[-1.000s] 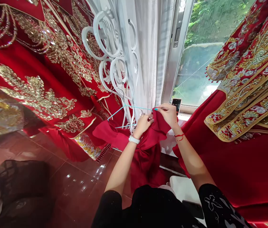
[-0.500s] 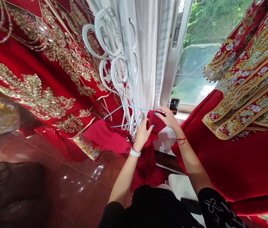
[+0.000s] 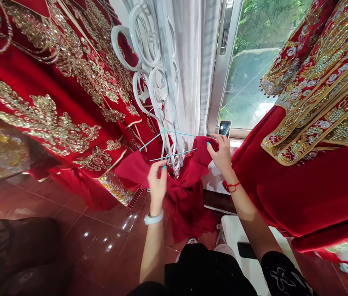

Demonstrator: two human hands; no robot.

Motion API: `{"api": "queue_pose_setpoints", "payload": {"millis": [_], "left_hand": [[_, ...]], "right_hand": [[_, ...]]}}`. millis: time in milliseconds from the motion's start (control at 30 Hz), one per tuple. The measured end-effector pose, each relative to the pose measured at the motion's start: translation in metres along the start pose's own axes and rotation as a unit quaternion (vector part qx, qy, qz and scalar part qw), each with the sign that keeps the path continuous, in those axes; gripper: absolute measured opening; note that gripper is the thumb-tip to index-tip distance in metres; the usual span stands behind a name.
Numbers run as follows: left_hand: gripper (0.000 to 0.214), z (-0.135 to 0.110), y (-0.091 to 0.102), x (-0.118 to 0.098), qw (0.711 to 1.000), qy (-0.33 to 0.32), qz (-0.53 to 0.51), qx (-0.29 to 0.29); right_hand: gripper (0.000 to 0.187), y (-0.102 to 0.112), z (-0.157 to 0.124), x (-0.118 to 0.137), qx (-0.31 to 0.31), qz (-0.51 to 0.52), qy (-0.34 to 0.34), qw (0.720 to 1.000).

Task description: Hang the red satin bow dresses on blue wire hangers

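Note:
A plain red dress (image 3: 182, 185) hangs by its shoulders on a thin teal hanger (image 3: 174, 131), whose hook is at the white scrollwork rack. My left hand (image 3: 157, 181), with a pale watch strap at the wrist, is over the left part of the bodice. Its fingers are loosely bent and apart, with no cloth seen between them. Beside the dress's right shoulder is my right hand (image 3: 221, 152), thumb and fingers spread around the hanger's right end. Whether its fingertips touch the cloth is unclear.
Heavily beaded red garments (image 3: 93, 102) hang at left, with more embroidered ones (image 3: 319, 111) at right. A white scrollwork rack (image 3: 154, 82) stands ahead. One phone (image 3: 224, 128) leans at the window; another (image 3: 247, 250) lies on a white seat (image 3: 234, 230). Dark fabric (image 3: 26, 250) is at lower left.
My left hand has moved left and down, away from the right shoulder of the dress. The right shoulder now lies spread on the hanger, and my right hand has drawn slightly outward.

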State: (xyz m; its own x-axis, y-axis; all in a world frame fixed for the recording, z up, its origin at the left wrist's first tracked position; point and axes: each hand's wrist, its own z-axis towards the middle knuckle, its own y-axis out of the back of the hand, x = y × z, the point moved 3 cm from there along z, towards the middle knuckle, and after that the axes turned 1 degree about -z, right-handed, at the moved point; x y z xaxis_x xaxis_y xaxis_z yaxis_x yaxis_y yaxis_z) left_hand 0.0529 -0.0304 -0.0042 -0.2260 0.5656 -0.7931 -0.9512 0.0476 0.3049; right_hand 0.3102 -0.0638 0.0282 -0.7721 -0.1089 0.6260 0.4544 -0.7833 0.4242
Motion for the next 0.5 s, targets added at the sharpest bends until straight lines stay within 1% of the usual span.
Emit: {"api": "queue_pose_setpoints", "payload": {"millis": [67,100,133,167,200,233,300,333,400,467,500], "left_hand": [[0.02,-0.007,0.037,0.002,0.993,-0.001,0.054,-0.104],[0.019,-0.008,0.052,0.003,0.984,0.0,0.092,-0.152],[0.02,-0.007,0.064,0.004,0.972,-0.002,0.133,-0.194],[0.023,-0.003,0.073,0.006,0.959,-0.006,0.175,-0.222],[0.031,0.002,0.078,0.007,0.947,-0.012,0.216,-0.237],[0.042,0.01,0.08,0.01,0.937,-0.018,0.252,-0.241],[0.061,0.025,0.079,0.016,0.927,-0.021,0.302,-0.222],[0.062,0.032,0.077,0.02,0.924,-0.017,0.319,-0.21],[0.051,0.042,0.075,0.026,0.92,-0.001,0.342,-0.193],[0.039,0.046,0.075,0.03,0.918,0.017,0.352,-0.182],[0.036,0.046,0.076,0.03,0.919,0.025,0.352,-0.176]], "right_hand": [[0.035,-0.001,-0.002,0.005,0.009,-0.018,0.006,1.0],[0.037,-0.003,-0.002,0.007,0.013,-0.035,0.006,0.999],[0.039,-0.008,-0.002,0.008,0.018,-0.056,0.004,0.998],[0.042,-0.013,-0.001,0.009,0.023,-0.079,0.002,0.997],[0.045,-0.02,0.0,0.01,0.028,-0.101,-0.002,0.994],[0.047,-0.028,0.001,0.01,0.035,-0.118,-0.005,0.992],[0.043,-0.044,0.005,0.01,0.048,-0.13,-0.008,0.99],[0.039,-0.052,0.008,0.009,0.05,-0.13,-0.01,0.99],[0.033,-0.063,0.015,0.009,0.051,-0.13,-0.015,0.99],[0.029,-0.071,0.023,0.008,0.054,-0.145,-0.026,0.988],[0.029,-0.073,0.027,0.007,0.061,-0.157,-0.032,0.985]]}}
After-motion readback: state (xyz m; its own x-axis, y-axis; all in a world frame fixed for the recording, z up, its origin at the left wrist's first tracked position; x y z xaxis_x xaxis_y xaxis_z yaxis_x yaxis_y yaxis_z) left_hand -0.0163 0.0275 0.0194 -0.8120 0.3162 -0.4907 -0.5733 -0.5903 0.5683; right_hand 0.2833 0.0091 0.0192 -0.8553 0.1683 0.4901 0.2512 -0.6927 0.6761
